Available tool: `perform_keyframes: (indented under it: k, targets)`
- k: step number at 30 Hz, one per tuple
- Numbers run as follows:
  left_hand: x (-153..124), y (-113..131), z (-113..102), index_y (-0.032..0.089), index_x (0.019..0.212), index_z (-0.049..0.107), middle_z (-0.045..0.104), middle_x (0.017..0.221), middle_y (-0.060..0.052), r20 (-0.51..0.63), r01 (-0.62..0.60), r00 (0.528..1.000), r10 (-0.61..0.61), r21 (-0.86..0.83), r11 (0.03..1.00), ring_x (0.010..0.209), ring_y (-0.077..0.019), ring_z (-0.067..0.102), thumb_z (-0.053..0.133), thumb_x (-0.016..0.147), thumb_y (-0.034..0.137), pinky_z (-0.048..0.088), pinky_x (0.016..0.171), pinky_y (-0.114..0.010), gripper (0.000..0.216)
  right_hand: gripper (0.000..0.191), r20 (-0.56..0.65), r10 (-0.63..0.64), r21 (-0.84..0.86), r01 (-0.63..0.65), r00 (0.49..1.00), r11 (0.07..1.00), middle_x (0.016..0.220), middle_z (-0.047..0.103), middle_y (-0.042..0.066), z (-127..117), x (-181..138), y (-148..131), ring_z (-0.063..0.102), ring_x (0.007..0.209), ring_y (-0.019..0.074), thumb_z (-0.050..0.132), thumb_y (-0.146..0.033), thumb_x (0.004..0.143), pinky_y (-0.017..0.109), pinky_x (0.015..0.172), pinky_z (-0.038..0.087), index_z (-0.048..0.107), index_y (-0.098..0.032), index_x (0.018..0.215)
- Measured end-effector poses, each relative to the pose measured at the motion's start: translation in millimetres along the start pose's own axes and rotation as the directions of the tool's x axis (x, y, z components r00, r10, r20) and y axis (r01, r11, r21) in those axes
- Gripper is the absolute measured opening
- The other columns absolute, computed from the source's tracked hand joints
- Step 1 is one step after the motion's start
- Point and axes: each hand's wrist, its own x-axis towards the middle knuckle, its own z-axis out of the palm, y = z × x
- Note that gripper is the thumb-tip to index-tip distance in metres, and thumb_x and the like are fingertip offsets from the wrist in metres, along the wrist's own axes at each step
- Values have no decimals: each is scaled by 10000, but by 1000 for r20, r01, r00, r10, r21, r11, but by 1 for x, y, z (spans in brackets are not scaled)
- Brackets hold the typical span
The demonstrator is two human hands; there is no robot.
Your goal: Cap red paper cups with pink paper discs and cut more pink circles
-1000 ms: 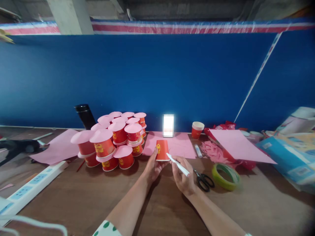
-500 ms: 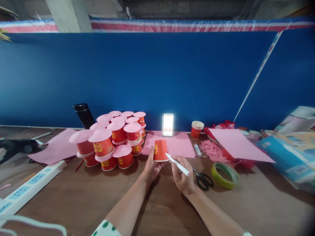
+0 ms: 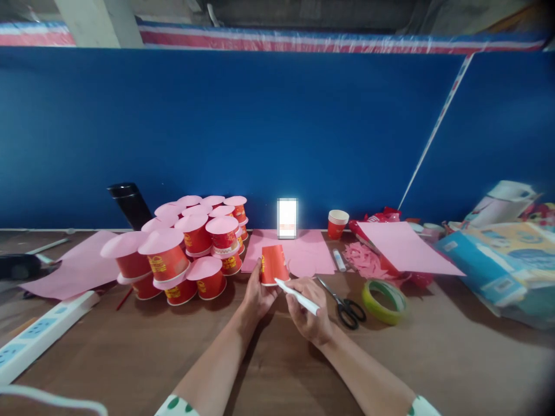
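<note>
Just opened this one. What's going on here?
A person holds a red paper cup in the left hand, rim downward and slightly tilted. The right hand grips a white pen, its tip at the cup's lower rim; whether it touches is hard to tell. To the left stand red cups topped with pink paper discs, some stacked. Scissors and a tape roll lie to the right.

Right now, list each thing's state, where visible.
Red cup: rim down, in left hand
White pen: in right hand, tip near cup's rim
Scissors: lying flat, apparently shut
Tape roll: lying flat
Nested cups: rims up
Pink-topped cups: mostly stacked
Small screen: lit
Black bottle: capped
</note>
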Motion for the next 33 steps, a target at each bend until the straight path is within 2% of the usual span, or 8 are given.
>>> perform_keyframes:
  k: [5,10,16,22,33]
  targets:
    - [0,-1,-2,142,944,609,674,833,-98,71,66,995,-66,-6,998,804,-238,636,531,784,478,491,782,-353,381,216,7,-49,57,48,999,997,823,639,72,1,0,-3,578,735,184,495,-125,800,341,667,478,554,-183,1000]
    - [-4,-1,3,115,1013,596,673,808,-98,28,64,997,-65,21,998,808,-235,638,554,762,502,488,777,-339,463,193,10,-6,24,6,1000,1000,834,641,73,1,-1,-1,580,746,183,494,-131,811,336,676,478,555,-178,987]
    - [-4,0,11,141,1054,588,679,741,-57,-113,9,994,1,85,996,720,-198,647,555,780,467,497,723,-301,427,167,-13,51,-60,-52,999,997,832,637,65,1,-1,4,599,744,166,484,-140,838,316,693,482,555,-171,987]
    - [-5,-2,13,128,1026,601,687,841,-78,-35,-20,999,24,113,993,794,-202,652,522,796,489,499,733,-293,436,154,-2,81,-82,-81,997,993,853,640,84,1,-2,6,600,767,184,470,-152,852,335,696,485,558,-172,977]
    - [-9,-1,19,118,967,611,684,839,-83,-39,-9,999,15,153,988,812,-210,646,520,787,512,496,737,-297,443,148,1,72,-85,-72,997,994,837,641,74,1,0,5,592,750,177,467,-144,854,331,693,484,573,-174,951]
